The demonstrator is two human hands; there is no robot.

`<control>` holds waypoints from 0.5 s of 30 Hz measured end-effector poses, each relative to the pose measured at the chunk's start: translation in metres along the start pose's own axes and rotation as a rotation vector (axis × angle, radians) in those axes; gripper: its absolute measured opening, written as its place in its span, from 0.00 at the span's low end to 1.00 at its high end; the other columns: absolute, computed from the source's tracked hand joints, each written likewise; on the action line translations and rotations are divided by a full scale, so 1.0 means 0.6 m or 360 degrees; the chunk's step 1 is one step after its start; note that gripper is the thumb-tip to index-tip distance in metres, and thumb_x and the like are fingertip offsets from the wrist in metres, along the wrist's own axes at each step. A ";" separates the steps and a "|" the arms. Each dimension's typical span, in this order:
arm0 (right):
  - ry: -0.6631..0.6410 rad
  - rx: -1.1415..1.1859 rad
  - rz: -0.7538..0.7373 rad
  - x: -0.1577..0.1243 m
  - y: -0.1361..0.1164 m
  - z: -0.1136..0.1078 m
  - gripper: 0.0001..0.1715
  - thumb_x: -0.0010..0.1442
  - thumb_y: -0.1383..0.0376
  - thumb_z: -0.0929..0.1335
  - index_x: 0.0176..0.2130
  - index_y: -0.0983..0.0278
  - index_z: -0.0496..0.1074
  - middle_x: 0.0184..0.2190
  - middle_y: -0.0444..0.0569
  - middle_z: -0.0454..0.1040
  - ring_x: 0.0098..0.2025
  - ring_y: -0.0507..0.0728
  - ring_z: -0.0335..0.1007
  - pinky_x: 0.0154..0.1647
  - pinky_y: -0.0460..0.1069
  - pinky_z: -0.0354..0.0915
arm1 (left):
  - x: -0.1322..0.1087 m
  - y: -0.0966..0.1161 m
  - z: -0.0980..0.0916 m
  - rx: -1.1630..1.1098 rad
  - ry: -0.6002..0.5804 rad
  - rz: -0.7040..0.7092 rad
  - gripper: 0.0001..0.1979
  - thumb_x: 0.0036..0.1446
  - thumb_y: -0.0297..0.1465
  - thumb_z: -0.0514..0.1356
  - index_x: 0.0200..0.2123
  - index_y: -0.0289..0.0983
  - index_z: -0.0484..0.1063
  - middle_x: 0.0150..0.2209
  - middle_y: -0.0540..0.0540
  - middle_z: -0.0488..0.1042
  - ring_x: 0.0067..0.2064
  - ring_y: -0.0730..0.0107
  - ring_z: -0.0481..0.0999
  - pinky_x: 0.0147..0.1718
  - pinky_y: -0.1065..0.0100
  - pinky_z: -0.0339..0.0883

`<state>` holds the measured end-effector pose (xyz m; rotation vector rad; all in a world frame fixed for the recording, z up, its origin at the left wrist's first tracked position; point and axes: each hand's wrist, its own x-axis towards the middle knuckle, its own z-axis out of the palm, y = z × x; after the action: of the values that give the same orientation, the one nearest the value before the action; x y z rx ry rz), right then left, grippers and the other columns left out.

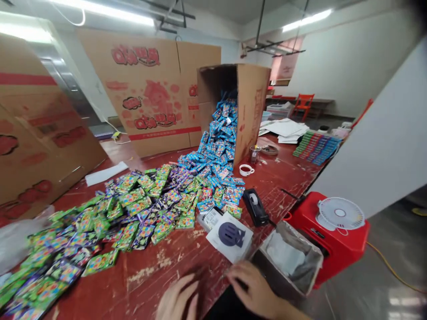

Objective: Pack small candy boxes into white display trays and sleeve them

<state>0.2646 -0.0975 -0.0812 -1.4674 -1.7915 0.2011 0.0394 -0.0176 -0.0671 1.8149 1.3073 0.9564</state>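
At the table's near edge, my left hand is over the red tabletop with its fingers loosely spread and nothing seen in them. My right hand is to its right, fingers slightly bent and apart, also holding nothing visible. Just beyond the right hand lies a white box with a dark purple picture printed on it. Green and purple candy packets are heaped across the left and middle of the table. Blue packets spill from a tipped cardboard carton behind them.
A lined bin and a red stool carrying a white fan stand at the right. Farther back are a black tape dispenser, a white cup and stacked coloured packs. Large cardboard sheets stand behind.
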 end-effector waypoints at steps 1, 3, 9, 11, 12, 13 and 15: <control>0.0091 -0.0044 0.0095 0.013 0.012 -0.023 0.11 0.60 0.68 0.60 0.37 0.62 0.71 0.34 0.50 0.76 0.38 0.54 0.72 0.41 0.49 0.69 | -0.005 0.012 0.015 -0.0004 -0.0228 0.0010 0.09 0.44 0.43 0.62 0.32 0.58 0.77 0.42 0.49 0.77 0.48 0.51 0.74 0.50 0.53 0.67; 0.0224 -0.0108 0.0190 0.047 0.035 -0.057 0.11 0.60 0.67 0.61 0.40 0.64 0.70 0.37 0.53 0.74 0.42 0.56 0.71 0.45 0.52 0.69 | -0.004 0.038 0.048 -0.0076 -0.0642 0.0013 0.11 0.54 0.42 0.57 0.39 0.52 0.76 0.45 0.45 0.76 0.49 0.54 0.72 0.53 0.56 0.64; 0.0166 -0.0068 0.0055 0.098 0.043 -0.062 0.11 0.62 0.65 0.61 0.40 0.63 0.71 0.39 0.53 0.75 0.43 0.57 0.72 0.46 0.52 0.71 | -0.006 0.078 0.031 -0.0089 -0.0762 0.0015 0.13 0.59 0.40 0.52 0.45 0.53 0.73 0.45 0.44 0.75 0.48 0.54 0.72 0.49 0.57 0.66; 0.0106 -0.0007 -0.0092 0.087 0.029 -0.038 0.11 0.62 0.64 0.62 0.40 0.62 0.72 0.38 0.52 0.76 0.41 0.57 0.74 0.44 0.49 0.72 | -0.025 0.065 -0.023 0.0126 -0.0558 -0.0006 0.13 0.60 0.39 0.52 0.45 0.56 0.72 0.46 0.48 0.75 0.49 0.57 0.72 0.50 0.59 0.66; 0.0072 0.0040 -0.0190 0.081 0.023 -0.023 0.11 0.61 0.63 0.63 0.40 0.62 0.72 0.37 0.51 0.77 0.40 0.57 0.75 0.42 0.48 0.73 | -0.036 0.053 -0.056 0.0254 -0.0407 -0.0050 0.13 0.60 0.38 0.52 0.44 0.56 0.72 0.46 0.49 0.76 0.49 0.58 0.72 0.50 0.61 0.66; 0.0021 0.0100 -0.0305 0.076 0.017 -0.005 0.11 0.61 0.62 0.63 0.41 0.62 0.72 0.37 0.51 0.77 0.39 0.56 0.76 0.40 0.46 0.73 | -0.047 0.037 -0.094 0.0385 -0.0229 -0.0120 0.13 0.60 0.38 0.52 0.44 0.55 0.72 0.46 0.49 0.75 0.49 0.59 0.72 0.51 0.62 0.66; -0.0093 0.0244 -0.0542 0.070 0.002 0.035 0.11 0.60 0.63 0.64 0.41 0.61 0.72 0.35 0.49 0.78 0.36 0.55 0.77 0.36 0.43 0.74 | -0.071 -0.002 -0.178 0.0615 0.0160 -0.0338 0.13 0.59 0.37 0.52 0.45 0.48 0.72 0.47 0.45 0.74 0.51 0.58 0.70 0.54 0.60 0.62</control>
<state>0.2515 -0.0529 -0.0763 -1.0412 -1.9944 0.2034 -0.0630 -0.0460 -0.0234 1.8741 1.8073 0.7234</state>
